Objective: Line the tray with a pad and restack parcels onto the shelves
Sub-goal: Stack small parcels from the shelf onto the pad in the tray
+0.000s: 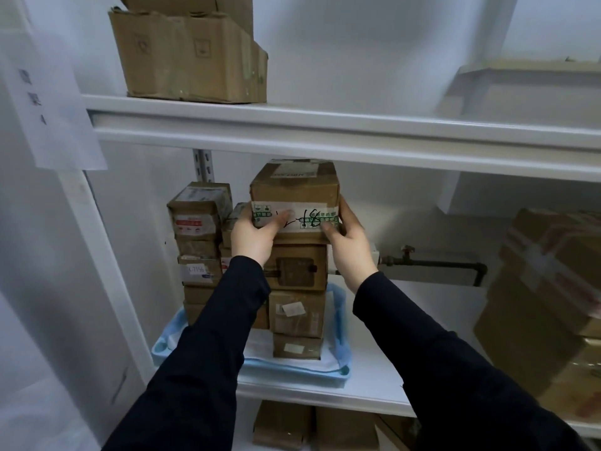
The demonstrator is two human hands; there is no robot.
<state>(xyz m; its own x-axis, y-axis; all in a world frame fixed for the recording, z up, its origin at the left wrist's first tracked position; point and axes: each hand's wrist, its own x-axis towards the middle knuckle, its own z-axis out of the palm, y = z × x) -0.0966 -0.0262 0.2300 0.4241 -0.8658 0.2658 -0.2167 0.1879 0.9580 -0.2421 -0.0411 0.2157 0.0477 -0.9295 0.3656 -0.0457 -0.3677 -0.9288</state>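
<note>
While both dark sleeves (pixel 227 320) reach in from below, the left hand (pixel 255 234) and right hand (pixel 349 242) grip the top parcel (pixel 296 190) by its sides, fingers (pixel 244 219) curled round its edges and thumbs on the taped front. It sits atop a stack of parcels (pixel 299 265) standing on the white pad (pixel 260 351) lining the blue tray (pixel 292 377) on the middle shelf (pixel 374 379), with a second stack (pixel 198 229) just beside it on the left. Farther back a pipe (pixel 432 263) runs along the wall, and a worn carton (pixel 188 60) rests on the upper shelf (pixel 325 135).
</note>
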